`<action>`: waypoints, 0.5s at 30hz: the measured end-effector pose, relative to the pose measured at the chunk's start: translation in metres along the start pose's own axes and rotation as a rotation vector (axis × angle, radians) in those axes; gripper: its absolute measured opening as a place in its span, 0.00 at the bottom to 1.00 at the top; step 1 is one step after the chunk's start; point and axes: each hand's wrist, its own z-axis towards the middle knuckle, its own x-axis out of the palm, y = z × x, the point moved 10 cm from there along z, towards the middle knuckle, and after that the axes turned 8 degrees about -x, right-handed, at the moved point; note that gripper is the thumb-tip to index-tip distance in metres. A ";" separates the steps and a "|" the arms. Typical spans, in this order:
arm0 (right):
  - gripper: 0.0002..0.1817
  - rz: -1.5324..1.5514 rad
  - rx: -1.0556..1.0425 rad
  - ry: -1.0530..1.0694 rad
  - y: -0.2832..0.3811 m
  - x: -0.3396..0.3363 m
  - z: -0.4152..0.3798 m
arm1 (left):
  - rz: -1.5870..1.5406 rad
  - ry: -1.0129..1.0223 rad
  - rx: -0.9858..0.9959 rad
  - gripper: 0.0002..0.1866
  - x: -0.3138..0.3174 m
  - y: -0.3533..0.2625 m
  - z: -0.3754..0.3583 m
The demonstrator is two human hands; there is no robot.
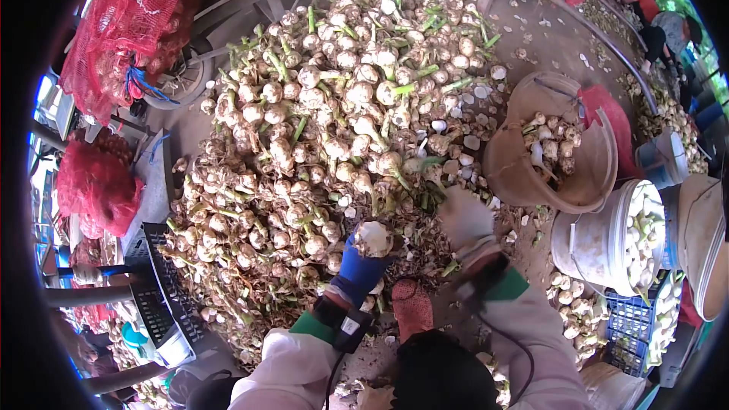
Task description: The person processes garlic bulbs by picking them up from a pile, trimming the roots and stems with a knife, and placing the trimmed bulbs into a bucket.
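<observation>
My left hand (359, 272), in a blue glove, is closed around a pale bulb (373, 240) with a brown, rooty underside, low over the near edge of a large heap of bulbs (326, 121). Many bulbs in the heap carry brown roots and short green stem stubs. To its right, my right hand (465, 218) wears a whitish glove and is smeared by motion. It is over the heap's near right edge, apart from the left hand. Its fingers, and anything in them, cannot be made out. Both wrists wear dark straps with cables.
A broken tan tub (512, 159) holds some bulbs at right. Beside it stand a white bucket (592, 239) of trimmed pieces and a blue crate (629, 326). Red mesh sacks (99, 182) and a black crate (156, 281) line the left. People (668, 30) work at upper right.
</observation>
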 end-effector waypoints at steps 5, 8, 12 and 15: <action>0.18 1.080 0.546 0.384 0.014 0.094 -0.083 | -0.756 0.000 0.060 0.22 -0.002 -0.029 -0.013; 0.18 1.711 0.710 0.230 0.039 0.124 -0.078 | -1.506 -0.016 -0.443 0.21 0.007 -0.003 -0.024; 0.14 0.782 0.105 -0.019 0.069 -0.026 -0.011 | -1.311 -0.201 -0.237 0.32 -0.046 -0.008 -0.026; 0.08 0.291 -0.278 -0.349 0.114 -0.098 -0.029 | -1.350 -0.317 -0.144 0.26 -0.082 -0.037 -0.023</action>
